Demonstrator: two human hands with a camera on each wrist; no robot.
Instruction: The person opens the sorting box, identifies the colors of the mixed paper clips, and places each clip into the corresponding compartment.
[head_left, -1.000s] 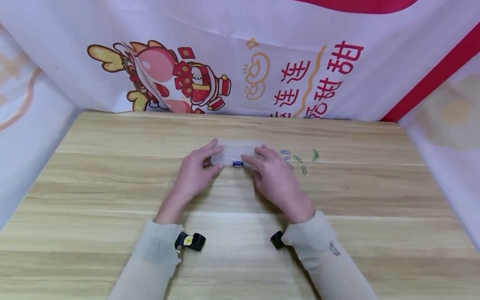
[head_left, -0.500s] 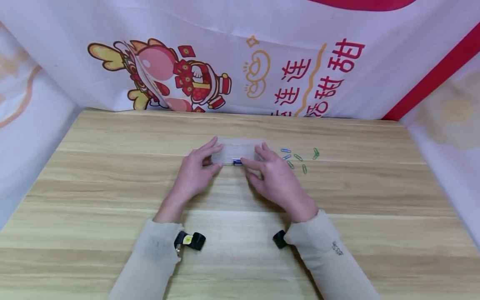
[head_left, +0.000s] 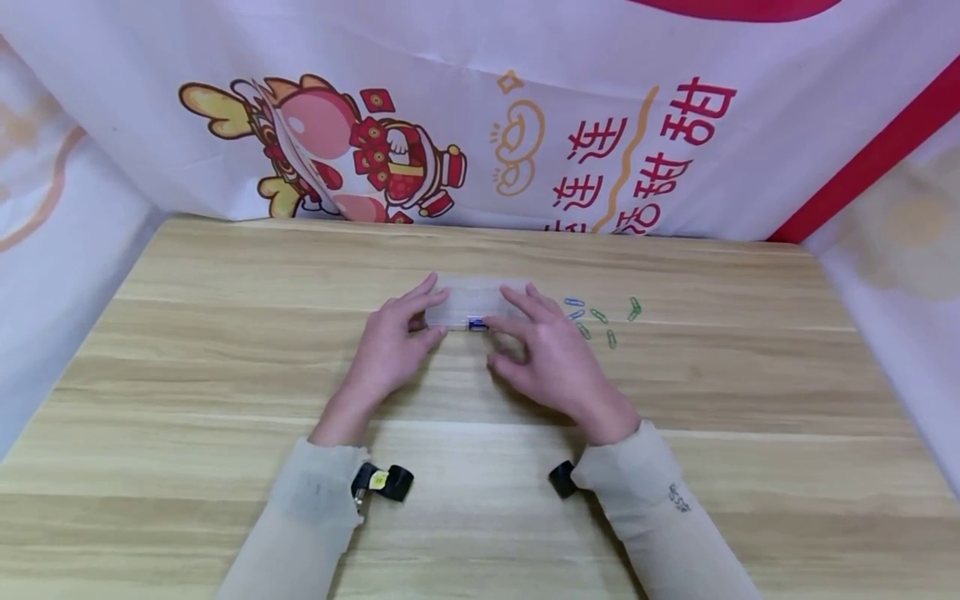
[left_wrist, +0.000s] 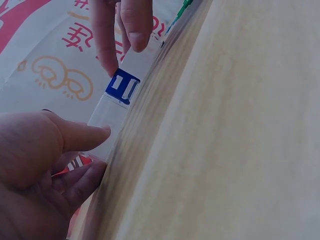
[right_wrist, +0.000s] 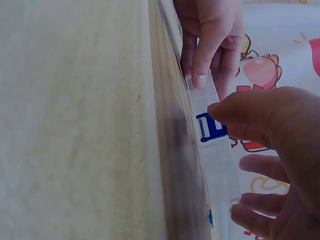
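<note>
A clear plastic box point(head_left: 467, 302) with a blue latch point(head_left: 477, 324) on its front side lies on the wooden table. My left hand point(head_left: 392, 343) holds the box's left end, its thumb on the front and the other fingers round the end. The right hand point(head_left: 557, 357) reaches over the right part of the box with spread fingers. In the left wrist view, its index finger touches the upper edge of the blue latch point(left_wrist: 122, 86), while the thumb hangs apart from the front. The box's right end is partly hidden by that hand in the head view.
Just right of the box lie several paper clips, blue ones point(head_left: 574, 302) nearer and green ones point(head_left: 634, 308) farther out. A printed white cloth point(head_left: 480, 125) hangs behind the table's point(head_left: 225, 350) back edge.
The right thumb has moved away from the box's front, toward me, and the right fingers have spread slightly. My left hand and the box have stayed in place.
</note>
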